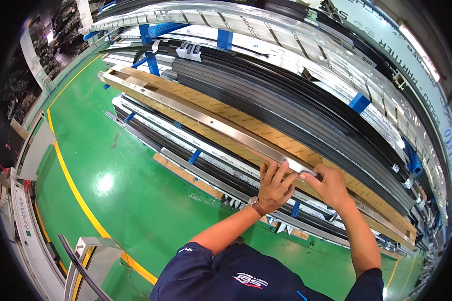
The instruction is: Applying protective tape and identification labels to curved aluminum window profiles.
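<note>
A long silver metal profile (226, 129) with a few small holes lies slanting across the view on brown printed wrapping (256, 123). My left hand (276, 189), a watch (256, 204) on its wrist, rests against the near side of this profile with its fingers apart. Just to the right, my right hand (332, 186) is closed at the profile's edge, thumb pointing toward the left hand and fingers curled. Between the right thumb and forefinger is a small dark patch I cannot make out. My palms are mostly hidden.
Dark and grey profiles (226, 83) fill the rack behind, with blue supports (358, 103) and plastic-wrapped bundles (201, 19) higher up. More profiles lie on a lower level (186, 139). Green floor (105, 160) with a yellow line (75, 188) stretches left. A metal-framed stand (88, 251) is at lower left.
</note>
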`<state>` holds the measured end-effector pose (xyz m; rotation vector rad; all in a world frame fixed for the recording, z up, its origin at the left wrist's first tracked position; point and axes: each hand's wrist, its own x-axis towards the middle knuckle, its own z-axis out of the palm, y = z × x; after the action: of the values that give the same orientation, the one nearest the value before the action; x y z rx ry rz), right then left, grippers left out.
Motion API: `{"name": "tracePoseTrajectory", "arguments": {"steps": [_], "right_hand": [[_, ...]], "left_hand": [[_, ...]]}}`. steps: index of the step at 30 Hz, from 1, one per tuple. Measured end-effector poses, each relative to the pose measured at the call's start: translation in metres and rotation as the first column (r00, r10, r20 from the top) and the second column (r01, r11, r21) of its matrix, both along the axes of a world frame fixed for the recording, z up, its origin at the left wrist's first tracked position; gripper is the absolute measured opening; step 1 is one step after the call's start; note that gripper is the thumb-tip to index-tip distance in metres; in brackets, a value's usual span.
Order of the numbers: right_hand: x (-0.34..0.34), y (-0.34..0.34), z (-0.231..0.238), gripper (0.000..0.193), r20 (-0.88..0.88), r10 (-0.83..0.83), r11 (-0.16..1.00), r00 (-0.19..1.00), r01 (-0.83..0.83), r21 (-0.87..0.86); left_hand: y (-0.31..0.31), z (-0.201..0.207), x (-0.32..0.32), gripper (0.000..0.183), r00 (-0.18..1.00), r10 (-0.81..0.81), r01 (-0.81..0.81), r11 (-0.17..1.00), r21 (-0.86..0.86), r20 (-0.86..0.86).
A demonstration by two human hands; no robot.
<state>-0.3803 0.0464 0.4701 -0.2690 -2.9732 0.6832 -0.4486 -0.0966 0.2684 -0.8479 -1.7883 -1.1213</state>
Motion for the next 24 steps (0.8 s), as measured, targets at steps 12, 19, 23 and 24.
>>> {"name": "tracePoseTrajectory", "arguments": {"steps": [12,19,23,24], "right_hand": [[0.059,-0.045,0.153,0.050,-0.130,0.017,0.994,0.991,-0.031,-0.109],[0.113,-0.078,0.248,0.056,-0.490,-0.048,0.999,0.870,0.052,-0.006],[0.140,-0.076,0.302,0.051,-0.734,-0.018,0.979,0.679,0.160,0.124],[0.153,-0.081,0.324,0.050,-0.794,0.058,0.967,0.605,0.163,0.195]], "left_hand": [[0.003,0.002,-0.001,0.081,0.973,-0.077,0.106,0.987,-0.121,0.219],[0.006,0.021,-0.007,0.093,0.950,-0.024,0.108,0.961,-0.253,0.312],[0.001,0.050,-0.002,0.095,0.962,-0.164,0.194,0.973,-0.126,0.216],[-0.002,0.053,0.005,0.096,0.945,-0.019,0.112,0.957,-0.268,0.326]]}}
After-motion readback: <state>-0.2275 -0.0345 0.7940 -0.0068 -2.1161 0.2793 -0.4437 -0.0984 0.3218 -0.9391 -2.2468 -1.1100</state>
